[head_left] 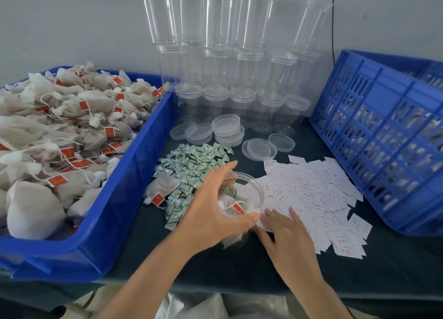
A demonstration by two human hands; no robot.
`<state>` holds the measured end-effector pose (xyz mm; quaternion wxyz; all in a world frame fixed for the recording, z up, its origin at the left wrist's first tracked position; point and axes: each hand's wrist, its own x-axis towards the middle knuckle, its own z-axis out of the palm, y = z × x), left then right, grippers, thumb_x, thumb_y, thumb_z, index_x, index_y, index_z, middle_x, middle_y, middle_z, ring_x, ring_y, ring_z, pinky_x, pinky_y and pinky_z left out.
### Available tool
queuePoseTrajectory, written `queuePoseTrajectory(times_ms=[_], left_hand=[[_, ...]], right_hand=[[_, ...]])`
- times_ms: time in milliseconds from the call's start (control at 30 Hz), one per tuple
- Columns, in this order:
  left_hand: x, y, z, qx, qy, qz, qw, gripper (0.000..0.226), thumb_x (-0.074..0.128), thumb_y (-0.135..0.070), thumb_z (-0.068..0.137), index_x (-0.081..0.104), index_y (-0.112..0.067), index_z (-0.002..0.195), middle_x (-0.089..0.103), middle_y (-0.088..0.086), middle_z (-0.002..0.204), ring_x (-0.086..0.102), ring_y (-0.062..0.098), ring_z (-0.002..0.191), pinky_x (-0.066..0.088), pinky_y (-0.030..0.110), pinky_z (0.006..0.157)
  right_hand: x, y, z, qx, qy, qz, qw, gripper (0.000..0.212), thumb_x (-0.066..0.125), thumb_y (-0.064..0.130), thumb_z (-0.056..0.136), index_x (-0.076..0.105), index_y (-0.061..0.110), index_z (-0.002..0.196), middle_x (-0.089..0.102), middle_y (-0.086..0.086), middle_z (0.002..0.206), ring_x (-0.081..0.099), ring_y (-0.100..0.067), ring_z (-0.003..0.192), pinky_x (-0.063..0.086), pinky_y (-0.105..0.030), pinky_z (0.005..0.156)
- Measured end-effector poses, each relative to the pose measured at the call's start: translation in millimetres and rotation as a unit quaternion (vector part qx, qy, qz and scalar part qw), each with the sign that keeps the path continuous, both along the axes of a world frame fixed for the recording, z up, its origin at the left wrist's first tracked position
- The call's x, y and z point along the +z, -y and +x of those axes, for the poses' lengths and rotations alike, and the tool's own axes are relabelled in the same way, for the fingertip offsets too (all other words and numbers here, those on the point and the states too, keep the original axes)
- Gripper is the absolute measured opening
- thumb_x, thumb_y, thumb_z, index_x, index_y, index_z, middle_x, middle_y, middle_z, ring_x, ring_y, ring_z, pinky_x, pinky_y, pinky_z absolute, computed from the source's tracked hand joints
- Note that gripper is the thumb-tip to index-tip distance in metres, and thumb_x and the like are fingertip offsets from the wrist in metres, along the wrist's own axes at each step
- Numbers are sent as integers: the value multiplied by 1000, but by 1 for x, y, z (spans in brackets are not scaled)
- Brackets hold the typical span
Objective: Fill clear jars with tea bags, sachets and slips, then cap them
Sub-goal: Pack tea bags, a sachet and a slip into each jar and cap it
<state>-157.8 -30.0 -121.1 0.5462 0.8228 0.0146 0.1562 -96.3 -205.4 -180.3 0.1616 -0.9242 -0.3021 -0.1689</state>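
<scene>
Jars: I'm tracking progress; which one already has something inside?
The jar the left hand grips at the front: it holds tea bags, one red-tagged. The stacked jars by the wall look empty.

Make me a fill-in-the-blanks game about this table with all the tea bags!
1. The left hand grips a clear jar, and the slips under the right hand are ___ with red print.
2. The big heap of tea bags lies in a ___ bin.
3. The little sachets next to the jar are white and ___.

Missing words: white; blue; green.
</scene>
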Motion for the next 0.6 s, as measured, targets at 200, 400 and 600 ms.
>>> queuePoseTrajectory(times_ms=[200, 400, 600], left_hand=[[3, -1, -1, -1, -3, -1, 1000, 91, 78, -44, 61, 35, -39, 141, 47, -19, 130, 44, -7, 123, 39, 15, 102], [1, 0, 0, 7, -4, -6, 1000, 90, 85, -34, 64, 36, -39, 140, 48, -21, 127, 47, -9, 119, 38, 10, 99], [2, 1, -1, 3, -3, -20, 1000, 89, 85, -30, 66, 37, -36, 140, 50, -16, 129, 47, -8, 121, 39, 16, 104]], right_hand=[[26, 3, 8, -9, -89, 178, 980, 18, 69, 23, 92, 79, 8, 95, 76, 10, 92, 71, -18, 90, 41, -31, 107], [85, 9, 9, 9, -163, 403, 901, 14, 72, 30, 89, 71, 38, 78, 72, 24, 83, 65, 8, 80, 44, -4, 70], [106, -1, -1, 60, -114, 448, 885, 9, 70, 31, 88, 70, 38, 84, 72, 25, 86, 67, 6, 87, 46, -5, 76]])
